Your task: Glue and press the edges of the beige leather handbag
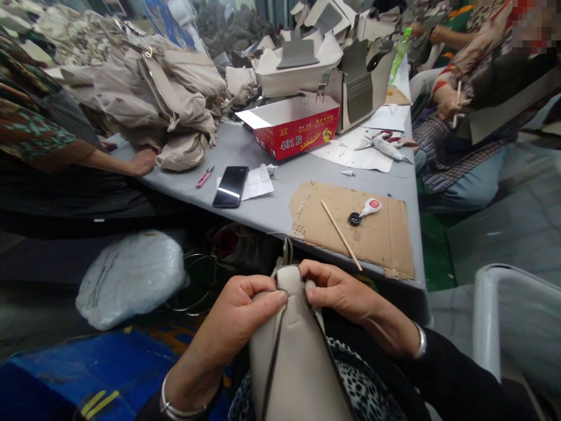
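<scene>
A beige leather handbag [298, 362] with dark edges lies across my lap, its narrow end pointing toward the table. My left hand [245, 310] pinches the left side of that end, thumb on top. On the opposite side, my right hand [337, 292] grips the edge beside a short tab [289, 279], thumb and forefinger closed on it. Part of a strap shows just beyond the tab. The fingers under the bag are hidden.
On the grey table are cardboard [381, 234] with a thin stick [342, 234] and a small glue bottle [371, 206], a phone [231, 186], pink snips [205, 176] and a red box [298, 128]. Bags are piled behind. People sit left and right. A white chair [486, 316] stands right.
</scene>
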`<state>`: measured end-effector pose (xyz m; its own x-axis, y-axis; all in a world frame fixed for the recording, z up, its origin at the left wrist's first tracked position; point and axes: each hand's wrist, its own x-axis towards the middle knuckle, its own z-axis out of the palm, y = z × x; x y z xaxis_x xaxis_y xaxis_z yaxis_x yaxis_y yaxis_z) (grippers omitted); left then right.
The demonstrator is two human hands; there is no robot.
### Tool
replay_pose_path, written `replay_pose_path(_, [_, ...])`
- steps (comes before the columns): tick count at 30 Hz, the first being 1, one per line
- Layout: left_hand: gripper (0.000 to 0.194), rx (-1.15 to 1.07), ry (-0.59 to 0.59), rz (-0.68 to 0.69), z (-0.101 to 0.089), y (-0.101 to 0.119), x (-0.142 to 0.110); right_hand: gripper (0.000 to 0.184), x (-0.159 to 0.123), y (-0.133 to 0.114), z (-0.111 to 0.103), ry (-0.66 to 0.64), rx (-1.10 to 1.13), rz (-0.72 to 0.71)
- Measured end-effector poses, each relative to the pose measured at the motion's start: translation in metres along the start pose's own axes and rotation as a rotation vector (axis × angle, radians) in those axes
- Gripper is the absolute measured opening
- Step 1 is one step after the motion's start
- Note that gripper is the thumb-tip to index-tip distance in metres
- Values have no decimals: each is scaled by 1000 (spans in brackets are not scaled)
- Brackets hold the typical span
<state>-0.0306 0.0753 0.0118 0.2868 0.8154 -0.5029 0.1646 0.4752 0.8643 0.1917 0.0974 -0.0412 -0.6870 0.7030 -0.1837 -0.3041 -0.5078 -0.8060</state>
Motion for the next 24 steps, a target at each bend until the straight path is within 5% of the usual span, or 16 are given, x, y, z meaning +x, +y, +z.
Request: replay_pose_path(24, [38, 52, -8, -33, 4, -1, 2, 42, 1, -14, 10, 117, -39, 91])
